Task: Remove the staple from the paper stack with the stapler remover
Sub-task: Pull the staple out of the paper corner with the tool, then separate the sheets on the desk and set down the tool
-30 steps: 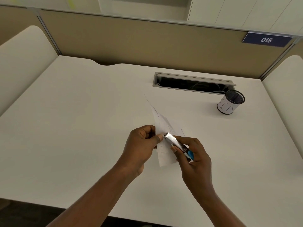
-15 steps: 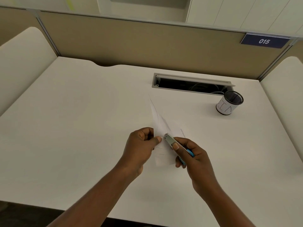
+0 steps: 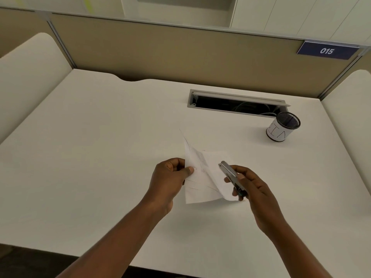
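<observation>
A small stack of white paper sheets [image 3: 202, 177] is held above the white desk [image 3: 100, 157], its loose sheets fanning apart. My left hand [image 3: 170, 177] pinches the stack's left edge between thumb and fingers. My right hand [image 3: 251, 189] grips a slim metal staple remover [image 3: 230, 175], its silver tip pointing up and left over the right part of the sheets. A gap separates that tip from my left thumb. The staple itself is too small to make out.
A black mesh cup [image 3: 283, 127] with a white label stands at the back right. Behind it lies an open cable slot [image 3: 236, 103] in the desk. Beige partition walls [image 3: 180, 53] close off the back and sides; a sign reads 015 [image 3: 327, 50].
My right hand has drawn the staple remover to the right, away from the corner pinched by my left thumb. The sheets have spread apart and one corner curls down on the right.
</observation>
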Action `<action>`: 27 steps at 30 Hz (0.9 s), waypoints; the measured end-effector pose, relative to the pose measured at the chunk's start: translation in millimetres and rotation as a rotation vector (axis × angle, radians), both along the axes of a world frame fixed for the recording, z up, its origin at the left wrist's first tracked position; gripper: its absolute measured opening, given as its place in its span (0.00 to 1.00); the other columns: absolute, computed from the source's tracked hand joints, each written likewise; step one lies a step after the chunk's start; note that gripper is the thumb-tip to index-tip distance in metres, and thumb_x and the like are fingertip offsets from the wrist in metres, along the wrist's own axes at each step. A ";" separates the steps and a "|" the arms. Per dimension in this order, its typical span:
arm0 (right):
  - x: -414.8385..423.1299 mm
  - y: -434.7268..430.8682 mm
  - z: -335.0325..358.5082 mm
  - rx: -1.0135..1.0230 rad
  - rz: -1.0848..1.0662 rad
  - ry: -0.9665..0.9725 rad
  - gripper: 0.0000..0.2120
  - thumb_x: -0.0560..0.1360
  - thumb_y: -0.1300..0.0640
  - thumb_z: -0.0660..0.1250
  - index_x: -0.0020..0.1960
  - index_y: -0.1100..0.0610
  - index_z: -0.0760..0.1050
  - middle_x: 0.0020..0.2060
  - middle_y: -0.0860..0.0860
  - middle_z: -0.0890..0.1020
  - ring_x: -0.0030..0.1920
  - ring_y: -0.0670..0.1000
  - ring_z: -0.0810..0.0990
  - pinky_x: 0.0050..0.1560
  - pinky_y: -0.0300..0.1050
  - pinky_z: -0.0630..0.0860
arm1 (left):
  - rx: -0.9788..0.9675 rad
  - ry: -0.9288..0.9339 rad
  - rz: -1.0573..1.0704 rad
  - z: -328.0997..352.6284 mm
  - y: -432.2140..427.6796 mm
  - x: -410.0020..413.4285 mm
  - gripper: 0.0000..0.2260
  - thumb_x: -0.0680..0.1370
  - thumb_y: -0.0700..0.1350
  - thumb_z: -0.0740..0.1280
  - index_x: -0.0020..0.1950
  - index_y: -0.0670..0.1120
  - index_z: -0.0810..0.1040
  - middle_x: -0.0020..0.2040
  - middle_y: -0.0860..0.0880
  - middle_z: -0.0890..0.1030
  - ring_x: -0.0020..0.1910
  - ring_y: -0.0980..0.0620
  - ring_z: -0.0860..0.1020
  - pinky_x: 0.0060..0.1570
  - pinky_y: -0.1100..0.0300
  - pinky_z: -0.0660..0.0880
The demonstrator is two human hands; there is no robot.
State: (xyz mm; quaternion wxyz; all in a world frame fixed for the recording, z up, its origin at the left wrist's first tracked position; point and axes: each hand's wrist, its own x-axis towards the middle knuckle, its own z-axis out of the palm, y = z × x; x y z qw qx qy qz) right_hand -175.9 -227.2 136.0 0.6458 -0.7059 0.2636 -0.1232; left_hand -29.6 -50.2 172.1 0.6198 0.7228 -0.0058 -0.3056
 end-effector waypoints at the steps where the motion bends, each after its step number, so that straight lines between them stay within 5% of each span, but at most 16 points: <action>1: -0.6 -7.1 -9.5 -0.046 -0.029 0.028 0.13 0.83 0.53 0.59 0.60 0.42 0.80 0.50 0.50 0.86 0.39 0.50 0.78 0.41 0.46 0.72 | 0.001 0.003 0.007 -0.2 -0.2 0.6 0.03 0.75 0.39 0.73 0.46 0.40 0.84 0.51 0.35 0.84 0.44 0.43 0.79 0.58 0.38 0.77; 4: -1.6 -32.2 -43.6 -0.251 -0.156 0.171 0.14 0.84 0.56 0.60 0.64 0.41 0.76 0.51 0.48 0.85 0.43 0.50 0.81 0.44 0.46 0.74 | -0.001 0.014 0.020 -1.6 -1.9 0.9 0.02 0.75 0.38 0.73 0.46 0.39 0.84 0.51 0.33 0.83 0.44 0.43 0.78 0.55 0.42 0.79; 9: -2.1 -80.1 -86.1 -0.636 -0.376 0.420 0.18 0.78 0.62 0.64 0.67 0.53 0.72 0.55 0.59 0.81 0.52 0.62 0.80 0.49 0.51 0.75 | -0.002 0.032 0.028 -4.5 -2.5 -0.6 0.02 0.75 0.36 0.72 0.44 0.42 0.85 0.48 0.40 0.86 0.44 0.45 0.81 0.49 0.50 0.79; 21: 25.9 -136.1 -111.9 -0.922 -0.417 0.636 0.17 0.72 0.64 0.68 0.60 0.65 0.72 0.53 0.66 0.79 0.53 0.69 0.77 0.43 0.60 0.77 | 0.018 0.038 0.051 -1.2 -6.5 -5.8 0.03 0.75 0.36 0.73 0.48 0.39 0.84 0.50 0.40 0.87 0.49 0.41 0.84 0.57 0.45 0.80; 27: 43.0 -125.9 -94.0 -0.911 -0.426 0.657 0.23 0.72 0.56 0.73 0.65 0.62 0.73 0.60 0.64 0.77 0.60 0.68 0.75 0.57 0.61 0.72 | 0.015 0.033 0.057 -0.4 -6.2 -7.0 0.04 0.75 0.36 0.72 0.49 0.38 0.84 0.50 0.40 0.87 0.53 0.39 0.84 0.57 0.45 0.80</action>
